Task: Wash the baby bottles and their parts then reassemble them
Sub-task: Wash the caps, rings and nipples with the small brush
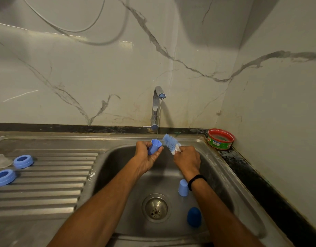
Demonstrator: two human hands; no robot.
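Observation:
My left hand grips a light blue bottle cap, mouth up, under a thin stream from the tap. My right hand holds a blue and white bottle brush, its bristles just right of the cap. Inside the sink a second light blue cap stands upside down and a darker blue cap lies near the drain. On the draining board sit two blue screw rings and a clear teat.
A red and green tub of dish soap stands on the dark counter at the sink's back right corner. The drain strainer is in the basin's middle. The ribbed draining board stretches left. Marble wall behind.

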